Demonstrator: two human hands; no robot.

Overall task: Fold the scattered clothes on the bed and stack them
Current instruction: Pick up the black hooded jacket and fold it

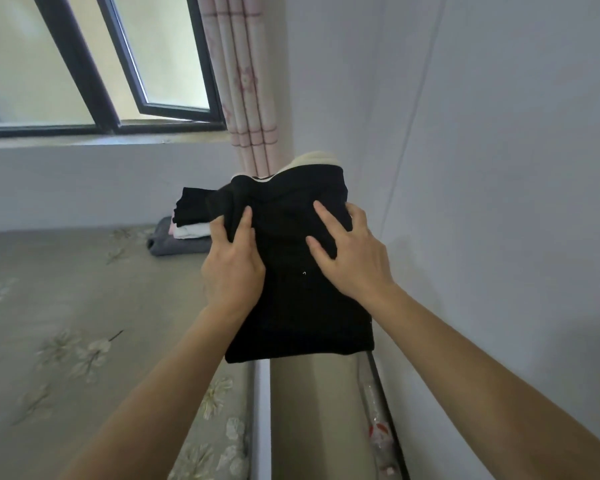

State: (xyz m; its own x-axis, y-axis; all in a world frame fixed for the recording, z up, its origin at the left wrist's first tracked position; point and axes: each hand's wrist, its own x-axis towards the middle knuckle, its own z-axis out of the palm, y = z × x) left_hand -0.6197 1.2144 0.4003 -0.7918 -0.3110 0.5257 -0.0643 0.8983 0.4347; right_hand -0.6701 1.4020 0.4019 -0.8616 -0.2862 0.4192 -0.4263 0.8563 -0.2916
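Observation:
I hold a folded black garment with a cream collar in the air above the bed's right edge. My left hand grips its left side, thumb on top. My right hand holds its right side, fingers spread over the cloth. Behind it, in the far corner of the bed, stands a stack of folded clothes: black on top, white and pink beneath, grey at the bottom. The garment hides the stack's right part.
The bed has a grey-beige floral cover. A white wall runs along the right, with a narrow gap and a bed rail below. A window and a pink checked curtain are at the back.

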